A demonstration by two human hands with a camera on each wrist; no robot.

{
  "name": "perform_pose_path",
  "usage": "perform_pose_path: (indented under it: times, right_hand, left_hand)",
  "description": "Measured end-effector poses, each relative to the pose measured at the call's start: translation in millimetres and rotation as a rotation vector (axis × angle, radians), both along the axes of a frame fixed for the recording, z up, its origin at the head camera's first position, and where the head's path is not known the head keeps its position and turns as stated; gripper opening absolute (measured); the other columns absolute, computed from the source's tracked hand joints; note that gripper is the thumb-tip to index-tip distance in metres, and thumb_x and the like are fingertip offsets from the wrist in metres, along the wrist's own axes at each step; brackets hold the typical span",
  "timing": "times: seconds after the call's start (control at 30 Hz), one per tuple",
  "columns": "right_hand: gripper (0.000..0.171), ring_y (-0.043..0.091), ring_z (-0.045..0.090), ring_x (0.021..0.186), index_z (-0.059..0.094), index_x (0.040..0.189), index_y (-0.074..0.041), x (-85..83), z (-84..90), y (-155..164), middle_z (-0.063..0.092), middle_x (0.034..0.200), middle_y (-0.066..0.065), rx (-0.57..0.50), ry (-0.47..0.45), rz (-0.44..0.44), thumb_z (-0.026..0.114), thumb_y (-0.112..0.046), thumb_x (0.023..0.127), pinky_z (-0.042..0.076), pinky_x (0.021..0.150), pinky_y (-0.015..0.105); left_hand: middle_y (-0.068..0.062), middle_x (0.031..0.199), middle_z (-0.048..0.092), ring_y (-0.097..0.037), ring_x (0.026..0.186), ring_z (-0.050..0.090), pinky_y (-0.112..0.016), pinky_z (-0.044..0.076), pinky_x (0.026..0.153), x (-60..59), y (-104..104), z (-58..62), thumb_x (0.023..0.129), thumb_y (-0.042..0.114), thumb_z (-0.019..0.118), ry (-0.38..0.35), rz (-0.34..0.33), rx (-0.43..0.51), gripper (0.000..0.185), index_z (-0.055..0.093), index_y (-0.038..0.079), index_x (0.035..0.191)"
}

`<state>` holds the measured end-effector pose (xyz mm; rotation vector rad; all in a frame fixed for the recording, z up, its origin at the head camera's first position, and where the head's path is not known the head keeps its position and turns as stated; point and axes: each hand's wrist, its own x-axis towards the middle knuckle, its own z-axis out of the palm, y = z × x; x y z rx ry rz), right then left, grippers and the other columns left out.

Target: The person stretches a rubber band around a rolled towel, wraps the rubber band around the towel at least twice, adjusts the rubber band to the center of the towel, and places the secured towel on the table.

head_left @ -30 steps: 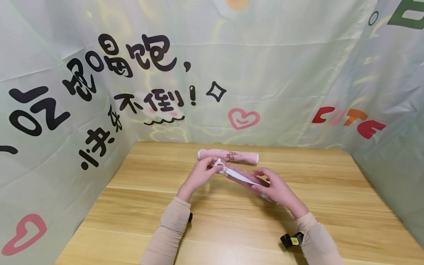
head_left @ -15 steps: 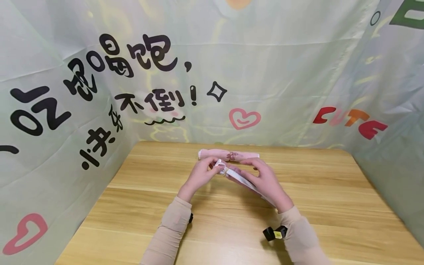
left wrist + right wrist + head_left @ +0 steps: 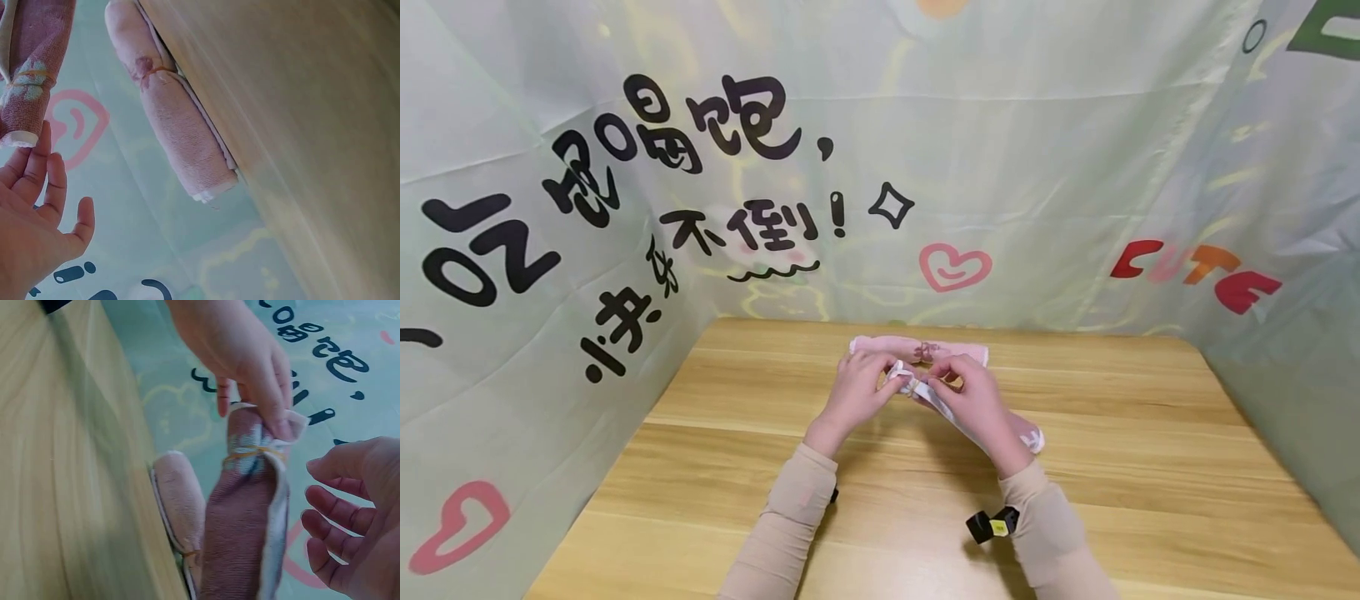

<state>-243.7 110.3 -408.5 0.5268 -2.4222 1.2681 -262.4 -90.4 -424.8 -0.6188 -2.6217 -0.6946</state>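
Note:
A rolled, darker pink towel (image 3: 1028, 430) with a white edge is held up off the table at a slant. My left hand (image 3: 859, 392) pinches its left end between thumb and fingers. Close to that end a thin rubber band (image 3: 253, 450) circles the roll. My right hand (image 3: 972, 398) is beside the band. In the right wrist view its fingers (image 3: 337, 509) are loosely bent and stand apart from the towel. Behind both hands, a paler pink rolled towel (image 3: 184, 128) lies on the table, with a band around its middle.
The wooden table (image 3: 715, 467) has its far edge just behind the paler towel. Printed cloth (image 3: 1037, 167) hangs as walls at the back and both sides. A black wrist camera (image 3: 992, 526) sits below my right forearm.
My right hand has moved left along the held towel, from near its right end to beside the band. My left hand keeps its grip in about the same place.

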Motion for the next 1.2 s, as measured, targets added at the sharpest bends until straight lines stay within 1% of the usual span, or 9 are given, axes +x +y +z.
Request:
perform_pose_path:
  times: [0.1, 0.23, 0.33, 0.43, 0.67, 0.8, 0.9, 1.07, 1.2]
  right_hand:
    - [0.007, 0.018, 0.06, 0.078, 0.068, 0.084, -0.005, -0.2, -4.1, -4.5, 0.066, 0.086, 0.01, 0.013, 0.009, 0.003, 0.074, -0.003, 0.081, 0.051, 0.066, 0.023]
    - [0.007, 0.016, 0.057, 0.076, 0.068, 0.082, -0.005, 0.3, -7.4, -8.9, 0.063, 0.085, 0.009, 0.041, -0.041, -0.028, 0.074, -0.008, 0.082, 0.048, 0.067, 0.025]
    - [0.01, 0.015, 0.055, 0.074, 0.067, 0.081, -0.006, 0.5, -8.7, -11.1, 0.062, 0.085, 0.009, 0.05, -0.08, -0.043, 0.074, -0.012, 0.083, 0.047, 0.067, 0.025]
    - [0.011, 0.016, 0.056, 0.074, 0.067, 0.081, -0.006, 0.3, -10.0, -12.7, 0.062, 0.085, 0.01, 0.036, -0.087, -0.048, 0.075, -0.013, 0.084, 0.048, 0.067, 0.025]
    - [0.012, 0.019, 0.057, 0.08, 0.068, 0.082, -0.006, 0.9, -12.5, -16.9, 0.062, 0.087, 0.01, 0.024, -0.058, -0.068, 0.076, -0.015, 0.084, 0.048, 0.071, 0.028]
    - [0.012, 0.02, 0.054, 0.082, 0.067, 0.081, -0.006, 1.2, -14.2, -18.4, 0.061, 0.087, 0.009, 0.031, -0.073, -0.079, 0.075, -0.015, 0.085, 0.045, 0.073, 0.03]
    - [0.011, 0.021, 0.053, 0.082, 0.066, 0.081, -0.006, 1.5, -15.1, -19.2, 0.06, 0.087, 0.01, 0.028, -0.087, -0.095, 0.074, -0.013, 0.084, 0.043, 0.073, 0.03]
    - [0.009, 0.022, 0.054, 0.08, 0.066, 0.081, -0.004, 2.4, -15.9, -20.8, 0.06, 0.087, 0.011, 0.01, -0.097, -0.124, 0.072, -0.01, 0.082, 0.043, 0.073, 0.031]
    - [0.007, 0.022, 0.054, 0.08, 0.066, 0.08, -0.004, 2.6, -16.3, -21.4, 0.06, 0.086, 0.011, -0.015, -0.113, -0.139, 0.07, -0.008, 0.08, 0.043, 0.073, 0.031]
  left_hand:
    - [0.004, 0.095, 0.067, -0.023, 0.107, 0.057, -0.053, 0.039, 0.1, 0.8, -0.8, 0.5, 0.092, 0.035, 0.064, 0.026, 0.0, 0.006, 0.02, 0.066, 0.018, 0.103]
    - [0.005, 0.091, 0.066, -0.021, 0.104, 0.057, -0.05, 0.04, 0.096, 0.7, -0.7, 0.6, 0.092, 0.035, 0.065, 0.056, 0.002, -0.001, 0.019, 0.066, 0.019, 0.102]
    - [0.005, 0.093, 0.067, -0.021, 0.103, 0.058, -0.048, 0.041, 0.094, 0.3, 0.1, 0.3, 0.092, 0.036, 0.065, 0.061, 0.005, -0.009, 0.02, 0.066, 0.019, 0.102]
    - [0.005, 0.097, 0.069, -0.021, 0.103, 0.058, -0.048, 0.04, 0.095, 0.4, 0.8, -0.1, 0.091, 0.036, 0.065, 0.057, -0.001, 0.003, 0.019, 0.066, 0.019, 0.101]
    - [0.002, 0.098, 0.07, -0.021, 0.099, 0.059, -0.048, 0.04, 0.099, 0.7, 1.3, -0.7, 0.092, 0.027, 0.066, 0.047, -0.062, 0.079, 0.012, 0.066, 0.017, 0.099]
    - [0.0, 0.095, 0.07, -0.021, 0.098, 0.061, -0.049, 0.04, 0.101, 0.7, 1.8, -0.8, 0.092, 0.02, 0.065, 0.037, -0.1, 0.102, 0.01, 0.068, 0.016, 0.1]
    - [-0.002, 0.094, 0.069, -0.022, 0.098, 0.062, -0.051, 0.039, 0.103, 1.0, 3.1, -0.3, 0.092, 0.019, 0.064, 0.026, -0.125, 0.103, 0.01, 0.068, 0.014, 0.099]
    - [-0.004, 0.096, 0.069, -0.023, 0.1, 0.062, -0.051, 0.038, 0.103, 2.4, 5.3, 0.6, 0.091, 0.018, 0.065, 0.016, -0.138, 0.1, 0.009, 0.067, 0.012, 0.098]
    - [-0.004, 0.094, 0.069, -0.023, 0.098, 0.062, -0.051, 0.039, 0.1, 3.3, 6.6, 0.1, 0.091, 0.017, 0.065, 0.026, -0.148, 0.113, 0.008, 0.067, 0.011, 0.097]
